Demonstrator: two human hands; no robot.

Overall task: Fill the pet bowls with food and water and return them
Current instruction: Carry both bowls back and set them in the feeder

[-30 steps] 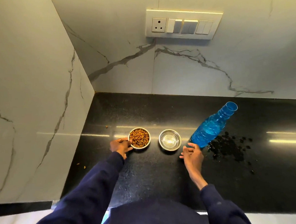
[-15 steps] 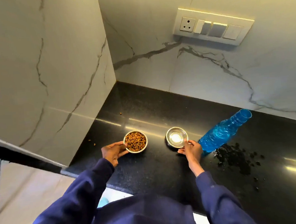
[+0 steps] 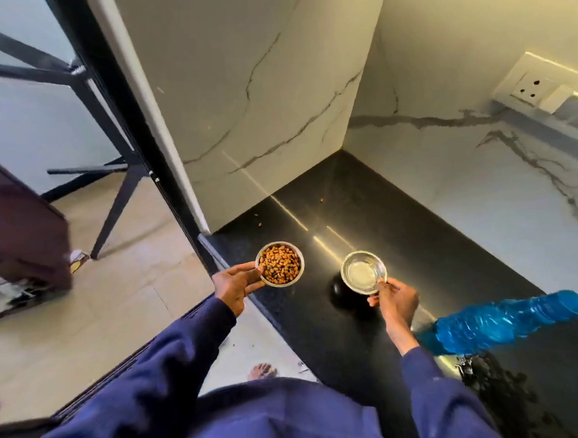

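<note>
A small steel bowl full of brown kibble (image 3: pixel 280 264) is held by its near rim in my left hand (image 3: pixel 235 285), over the front edge of the black countertop (image 3: pixel 365 206). A second steel bowl holding water (image 3: pixel 364 276) is lifted above the counter, pinched at its near rim by my right hand (image 3: pixel 394 297); its dark shadow lies on the stone below. Both bowls look level.
A blue plastic water bottle (image 3: pixel 500 322) lies on its side on the counter at the right, beside a wet patch (image 3: pixel 498 389). A few stray kibbles (image 3: pixel 260 224) lie near the marble side wall. Tiled floor, black metal frame legs and a dark cabinet are at the left.
Both hands closed on the bowls and lifted them off the counter toward me. The view has swung left, bringing the floor and counter edge into sight.
</note>
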